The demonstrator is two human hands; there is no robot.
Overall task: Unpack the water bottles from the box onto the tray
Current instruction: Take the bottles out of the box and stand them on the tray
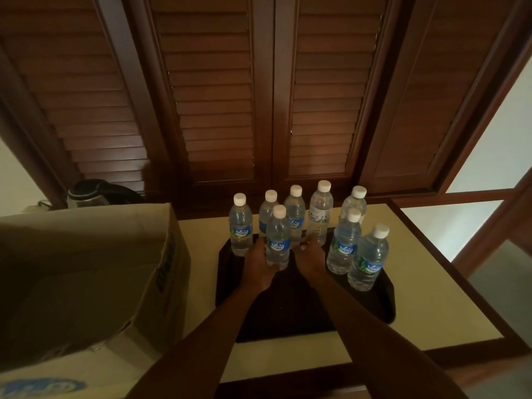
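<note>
So there's a dark tray [385, 300] sitting on a cream-topped desk [426, 286] in the lower middle of the frame, and eight water bottles are standing upright on it, all white caps and most showing blue labels. Five of them line up along the far edge of the tray: the far-left bottle [241, 226], then one half hidden behind the front one, then a third, then the clear-label bottle [320, 214] that has its label turned away, and one more at the right end. Two more stand on the right side of the tray, closer to the camera, the nearest bottle [368, 259] being lowest in the frame. Both arms reach in from the bottom edge. The left hand [260, 264] is wrapped around the lower part of the front middle bottle [278, 240], fingers curled behind it. The right hand [309, 254] rests just right of that bottle with its fingers pointing toward the base of the clear-label one; honestly can't tell if it's gripping anything or just touching. The open cardboard box [95, 272] fills the left side of the frame, right beside the tray, and its inside is too dark to see. Behind the box in the upper left there's a kettle [89, 194], and brown louvered doors [259, 90] fill the top.
</note>
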